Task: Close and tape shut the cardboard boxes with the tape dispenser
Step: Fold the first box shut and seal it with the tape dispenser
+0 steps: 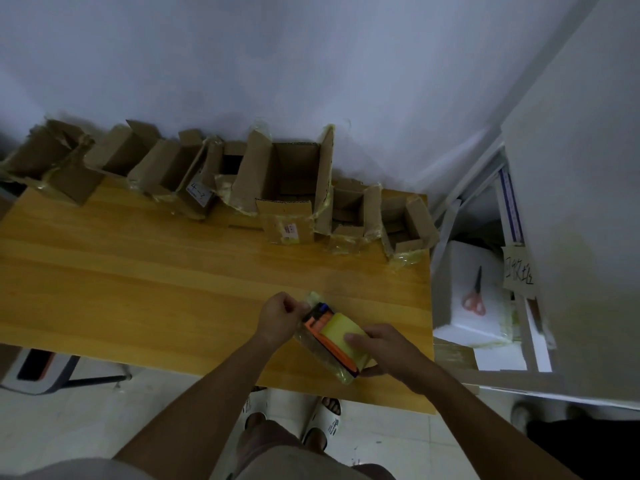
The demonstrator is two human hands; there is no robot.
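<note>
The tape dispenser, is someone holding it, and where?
Yes. The right hand grips the tape dispenser around its yellow roll; the left hand pinches the loose tape end at its front.

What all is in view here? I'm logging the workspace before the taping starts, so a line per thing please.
cardboard boxes: about seven, brown, all open, in a row along the table's far edge by the wall
tape dispenser: one, orange and black with a yellowish tape roll, near the table's front edge
table: one, light wood
scissors: one pair, red handles, on a white foam block right of the table
chair: one, partly seen, lower left
sandals: two, white, on the person's feet
left hand: pinches the loose tape end at the dispenser's front
right hand: holds the tape roll side of the dispenser
</note>
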